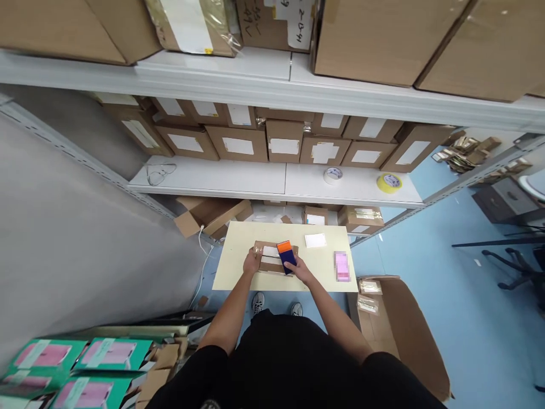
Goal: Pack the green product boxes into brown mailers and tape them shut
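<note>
Right hand (301, 269): curled, thumb gripping one navy-and-orange flat rectangular packet (288, 259), lower centre, over brown white-labelled cardboard carton (272, 267). Left hand (252, 262): fingers closed on carton's left end, seemingly steadying it on pale-yellow rectangular tabletop (232, 272).

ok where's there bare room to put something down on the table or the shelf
Table: the left end, between its left edge and the left hand. Shelf: the front strip between the wire and the white tape. Crowded: mid-table, with the box, blue packet and right hand.
</note>
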Demonstrator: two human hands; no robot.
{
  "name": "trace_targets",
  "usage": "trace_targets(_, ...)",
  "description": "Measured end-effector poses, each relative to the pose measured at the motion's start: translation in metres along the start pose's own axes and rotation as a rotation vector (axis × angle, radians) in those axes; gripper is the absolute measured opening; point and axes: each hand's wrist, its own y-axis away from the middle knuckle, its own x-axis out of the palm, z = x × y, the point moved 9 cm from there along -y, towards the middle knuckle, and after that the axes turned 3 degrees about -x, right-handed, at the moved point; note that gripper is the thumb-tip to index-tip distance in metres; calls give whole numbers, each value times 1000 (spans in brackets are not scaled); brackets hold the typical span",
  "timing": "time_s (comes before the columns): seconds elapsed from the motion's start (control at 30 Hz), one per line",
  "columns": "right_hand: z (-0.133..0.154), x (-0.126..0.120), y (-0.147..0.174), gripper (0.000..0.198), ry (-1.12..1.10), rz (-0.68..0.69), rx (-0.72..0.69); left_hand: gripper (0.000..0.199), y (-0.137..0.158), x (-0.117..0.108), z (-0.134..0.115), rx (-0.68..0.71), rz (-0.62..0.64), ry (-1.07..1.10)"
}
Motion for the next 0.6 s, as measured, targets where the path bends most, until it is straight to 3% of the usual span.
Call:
trace_targets(0.07,8,-1,4,61,7,19,-3,66,8,-10,-4,4,-37,-2)
trace_targets(0.13,15,0,10,64,13,49,14,75,20,-31,-18,72,-171,7)
trace_targets(0.2,22,4,18,66,11,99,48,68,33,-52,-40,197,-272,76)
trace_targets(0.23,26,6,22,66,0,121,56,58,39,-58,-53,259,-251,137)
trace_targets(0.3,39,10,28,65,-41,137,42,41,48,-56,-83,360,-33,255)
trace_targets(0.37,56,14,31,68,-72,125,-2,37,64,-59,-119,499,165,331)
trace_targets(0.5,93,23,28,63,-26,103,-101,41,103,-89,-175,712,280,371)
trace_targets(0.6,116,30,23,55,43,96,-170,40,130,-102,-200,841,397,295)
